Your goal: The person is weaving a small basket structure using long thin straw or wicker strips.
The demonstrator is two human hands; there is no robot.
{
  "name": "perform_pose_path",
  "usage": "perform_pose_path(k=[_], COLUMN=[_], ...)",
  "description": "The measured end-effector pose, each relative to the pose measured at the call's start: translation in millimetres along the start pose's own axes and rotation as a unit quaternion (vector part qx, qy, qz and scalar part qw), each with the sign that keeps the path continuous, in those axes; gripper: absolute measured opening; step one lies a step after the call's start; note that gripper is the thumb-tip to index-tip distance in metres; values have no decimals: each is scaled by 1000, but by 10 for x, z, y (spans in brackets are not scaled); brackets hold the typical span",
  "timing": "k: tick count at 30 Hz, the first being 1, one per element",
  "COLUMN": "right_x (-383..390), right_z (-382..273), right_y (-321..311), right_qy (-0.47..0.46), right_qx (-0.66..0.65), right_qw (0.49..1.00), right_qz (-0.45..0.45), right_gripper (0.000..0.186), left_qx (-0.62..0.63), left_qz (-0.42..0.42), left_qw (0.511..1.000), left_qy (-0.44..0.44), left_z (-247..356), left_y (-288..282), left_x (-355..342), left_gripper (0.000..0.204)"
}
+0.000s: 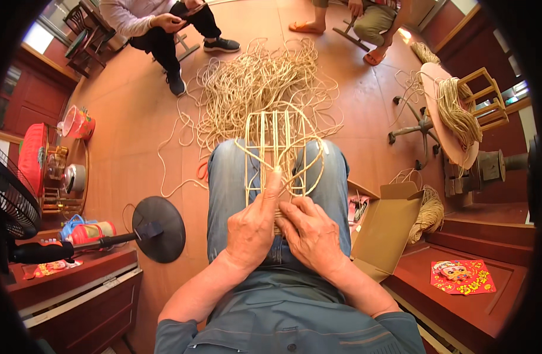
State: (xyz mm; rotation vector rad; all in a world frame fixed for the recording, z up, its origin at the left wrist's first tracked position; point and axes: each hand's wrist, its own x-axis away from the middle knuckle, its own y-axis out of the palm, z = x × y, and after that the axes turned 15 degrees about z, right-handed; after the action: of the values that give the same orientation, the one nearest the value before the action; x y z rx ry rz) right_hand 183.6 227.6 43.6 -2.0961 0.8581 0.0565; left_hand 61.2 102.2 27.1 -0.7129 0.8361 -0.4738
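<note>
Across my jeans-clad knees lies a slim wire-like frame point(248, 162) with long tan strands running lengthwise and a woven band at its near end. My left hand point(250, 233) is closed at that end, its index finger stretched forward along the middle strands. Beside it, my right hand point(311, 231) has curled fingers pinching the cord at the woven band; the fingertips are partly hidden. A loose loop of tan cord point(322, 153) arches over the frame's right side and back toward my hands.
A big tangled heap of cord point(253, 82) covers the floor ahead. Two seated people are beyond it. On the left are a fan's round base point(159, 229) and a red bucket point(78, 122). To the right stand an open cardboard box point(386, 227) and a swivel chair point(421, 127) with a cord bundle point(458, 112).
</note>
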Motion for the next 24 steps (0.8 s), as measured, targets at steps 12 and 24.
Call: perform_pose_path(k=[12,24], right_x=[-27,165], right_z=[2,-3], right_y=[47,46], right_qy=[2,-35], right_qx=[-32,34], right_qw=[999,995], right_qz=[15,88], right_gripper=[27,49], left_qx=[95,517], left_qz=[-1,-110], left_qw=[988,692], left_qy=[-121,-492], left_z=[10,-155], left_y=[12,-262], left_x=[-76,14], left_gripper=[84,51])
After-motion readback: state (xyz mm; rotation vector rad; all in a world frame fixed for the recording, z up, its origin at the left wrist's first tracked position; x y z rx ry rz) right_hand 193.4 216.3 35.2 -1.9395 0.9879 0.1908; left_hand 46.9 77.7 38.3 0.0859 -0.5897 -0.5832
